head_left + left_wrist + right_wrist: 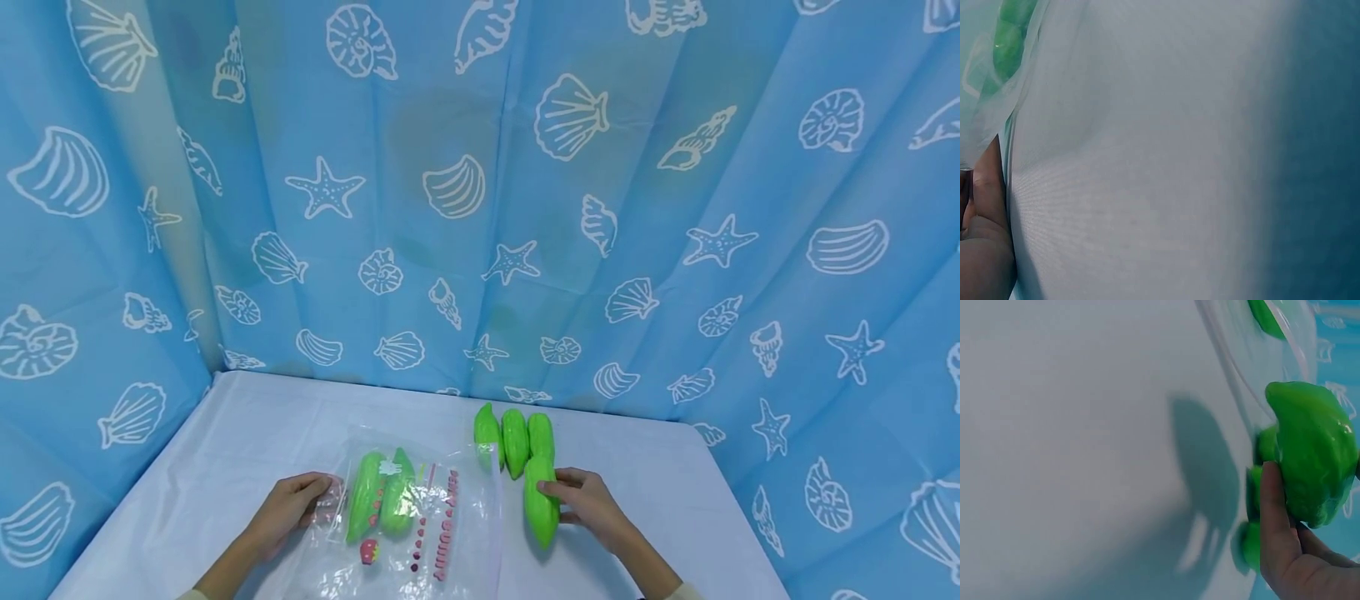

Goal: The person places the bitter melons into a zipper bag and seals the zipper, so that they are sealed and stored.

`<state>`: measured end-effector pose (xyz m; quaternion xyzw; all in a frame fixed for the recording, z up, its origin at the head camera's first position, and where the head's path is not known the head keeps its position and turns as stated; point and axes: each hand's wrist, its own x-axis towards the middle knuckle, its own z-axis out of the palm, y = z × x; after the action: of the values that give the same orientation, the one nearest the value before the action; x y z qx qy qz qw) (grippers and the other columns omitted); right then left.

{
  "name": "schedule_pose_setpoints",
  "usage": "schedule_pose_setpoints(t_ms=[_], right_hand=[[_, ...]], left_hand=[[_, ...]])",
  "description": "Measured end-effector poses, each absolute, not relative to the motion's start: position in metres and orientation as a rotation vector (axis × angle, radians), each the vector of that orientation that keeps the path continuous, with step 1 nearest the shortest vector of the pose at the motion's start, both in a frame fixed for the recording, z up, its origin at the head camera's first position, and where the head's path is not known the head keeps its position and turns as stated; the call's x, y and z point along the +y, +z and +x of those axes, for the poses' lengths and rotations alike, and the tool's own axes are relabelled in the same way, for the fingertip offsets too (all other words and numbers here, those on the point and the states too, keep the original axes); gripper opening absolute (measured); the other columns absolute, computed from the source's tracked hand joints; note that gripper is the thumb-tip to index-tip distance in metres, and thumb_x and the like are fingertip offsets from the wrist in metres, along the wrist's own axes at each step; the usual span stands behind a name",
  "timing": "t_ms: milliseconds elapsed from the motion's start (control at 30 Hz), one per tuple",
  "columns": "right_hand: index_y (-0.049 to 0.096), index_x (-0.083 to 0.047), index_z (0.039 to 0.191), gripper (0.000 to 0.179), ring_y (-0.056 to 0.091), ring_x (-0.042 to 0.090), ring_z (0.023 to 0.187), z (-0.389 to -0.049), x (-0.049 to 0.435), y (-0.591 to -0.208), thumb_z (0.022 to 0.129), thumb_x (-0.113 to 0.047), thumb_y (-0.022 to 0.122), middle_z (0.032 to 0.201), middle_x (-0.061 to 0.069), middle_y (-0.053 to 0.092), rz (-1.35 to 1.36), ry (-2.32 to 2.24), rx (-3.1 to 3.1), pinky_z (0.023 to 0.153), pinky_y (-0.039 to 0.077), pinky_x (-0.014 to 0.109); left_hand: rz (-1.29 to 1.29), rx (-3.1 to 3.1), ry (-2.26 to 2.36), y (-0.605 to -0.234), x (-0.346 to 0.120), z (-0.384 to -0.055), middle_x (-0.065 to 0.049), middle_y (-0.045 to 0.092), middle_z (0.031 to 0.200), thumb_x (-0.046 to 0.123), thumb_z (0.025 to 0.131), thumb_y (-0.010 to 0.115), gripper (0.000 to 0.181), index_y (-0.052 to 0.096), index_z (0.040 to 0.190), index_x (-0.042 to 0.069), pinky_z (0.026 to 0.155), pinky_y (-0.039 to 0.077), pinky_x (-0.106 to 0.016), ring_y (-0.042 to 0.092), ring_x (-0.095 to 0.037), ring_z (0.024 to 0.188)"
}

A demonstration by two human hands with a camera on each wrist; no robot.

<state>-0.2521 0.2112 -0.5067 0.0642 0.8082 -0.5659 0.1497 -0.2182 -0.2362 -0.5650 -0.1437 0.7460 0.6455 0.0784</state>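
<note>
A clear plastic zip bag (468,533) with pink printing lies toward the left, two long green toy vegetables (365,497) inside it. My left hand (294,506) pinches the bag's left edge between thumb and fingers; only part of that hand (988,231) shows in the left wrist view. To the right of the bag, my right hand (588,504) grips another glossy, tapered green toy vegetable (1313,450), raised over the table with its shadow below. Behind it, three more green vegetables (514,442) lie side by side, the leftmost partly behind the bag's clear edge.
A white cloth covers the table (660,492). Blue curtains (480,208) with white shell and starfish prints hang along the back and both sides.
</note>
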Motion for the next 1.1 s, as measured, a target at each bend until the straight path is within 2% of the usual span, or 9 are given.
schedule_pose_setpoints(t_ms=[367, 600, 800, 933, 1100], right_hand=[[0.043, 0.013, 0.137, 0.075, 0.061, 0.022, 0.098, -0.241, 0.188, -0.516, 0.087, -0.033, 0.074, 0.124, 0.018, 0.057, 0.09, -1.672, 2.118, 0.08, 0.056, 0.041], [0.04, 0.014, 0.139, 0.071, 0.061, 0.025, 0.106, -0.243, 0.183, -0.521, 0.09, -0.03, 0.068, 0.124, 0.016, 0.06, 0.027, -1.785, 1.944, 0.088, 0.054, 0.044], [0.035, 0.014, 0.142, 0.067, 0.06, 0.027, 0.113, -0.245, 0.18, -0.526, 0.095, -0.027, 0.06, 0.123, 0.015, 0.061, 0.018, -1.865, 1.76, 0.093, 0.051, 0.042], [0.032, 0.015, 0.142, 0.064, 0.06, 0.027, 0.114, -0.245, 0.178, -0.532, 0.096, -0.022, 0.057, 0.123, 0.016, 0.062, -0.012, -1.888, 1.717, 0.093, 0.051, 0.04], [0.037, 0.013, 0.141, 0.061, 0.062, 0.026, 0.111, -0.244, 0.171, -0.538, 0.096, -0.02, 0.061, 0.122, 0.015, 0.063, -0.049, -1.893, 1.701, 0.091, 0.052, 0.042]], left_hand=[[-0.436, 2.241, 1.92, -0.565, -0.237, -0.218, -0.002, 0.068, 0.096, 0.028, 0.099, 0.057, 0.037, 0.065, 0.119, -0.003, 0.06, 0.054, -0.029, 0.063, -0.015, 0.08], [-0.439, 2.245, 1.905, -0.565, -0.237, -0.218, -0.002, 0.068, 0.095, 0.027, 0.099, 0.057, 0.037, 0.064, 0.12, -0.003, 0.057, 0.051, -0.027, 0.061, -0.015, 0.078], [-0.414, 2.248, 1.913, -0.566, -0.238, -0.218, -0.002, 0.067, 0.095, 0.027, 0.099, 0.057, 0.036, 0.065, 0.119, -0.003, 0.056, 0.049, -0.026, 0.06, -0.015, 0.078], [-0.4, 2.242, 1.923, -0.566, -0.238, -0.218, -0.002, 0.068, 0.096, 0.028, 0.099, 0.057, 0.036, 0.065, 0.118, -0.002, 0.057, 0.05, -0.026, 0.06, -0.015, 0.078], [-0.4, 2.24, 1.928, -0.565, -0.238, -0.218, -0.002, 0.068, 0.097, 0.026, 0.099, 0.057, 0.035, 0.066, 0.117, -0.002, 0.058, 0.051, -0.027, 0.062, -0.015, 0.079]])
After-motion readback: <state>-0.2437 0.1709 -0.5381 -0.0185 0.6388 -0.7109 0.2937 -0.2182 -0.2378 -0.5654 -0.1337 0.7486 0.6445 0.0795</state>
